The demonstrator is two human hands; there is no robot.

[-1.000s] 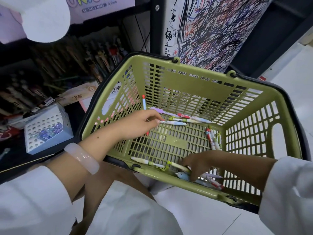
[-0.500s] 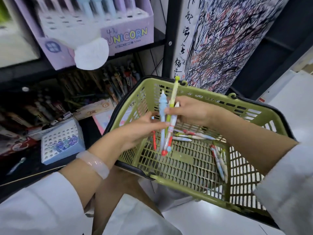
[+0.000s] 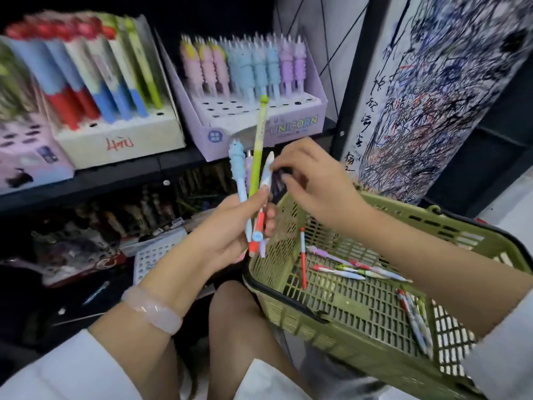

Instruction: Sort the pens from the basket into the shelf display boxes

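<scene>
The left hand [image 3: 230,229] is raised ahead of the green basket [image 3: 360,319], its fingers and thumb curled round a small bunch of pens [image 3: 253,197] held roughly upright. In the bunch: a blue pen with a knobbly soft topper [image 3: 238,163] on the side nearest the shelf, a long yellow-green pen [image 3: 258,151] rising well above the rest, a white pen [image 3: 266,171], and a red-ended pen [image 3: 257,229] showing below the fingers. A pale bracelet [image 3: 153,308] sits on that wrist.

The right hand [image 3: 311,180] is just beside the bunch, on its far side from the left wrist, fingers bent, with thumb and forefinger pinching a dark purple pen [image 3: 278,180] close to the white pen. Whether the dark pen touches the bunch cannot be told.

Below and behind the right forearm, the basket holds loose pens [image 3: 354,269] on its slatted floor: one red-and-white pen leaning near the wall closest to the left hand, several lying flat under the forearm, and a few more toward the corner by the right sleeve.

Above the hands, on the shelf [image 3: 115,174], stands a lilac display box marked UNICORN [image 3: 288,125], stocked with pink, blue and purple topper pens, with open holes in its front rows. Beside it, further from the right hand, a white display box [image 3: 121,140] holds red, blue and green pens. The lower shelf, beyond the left hand, is dark and blurred; its contents cannot be identified
</scene>
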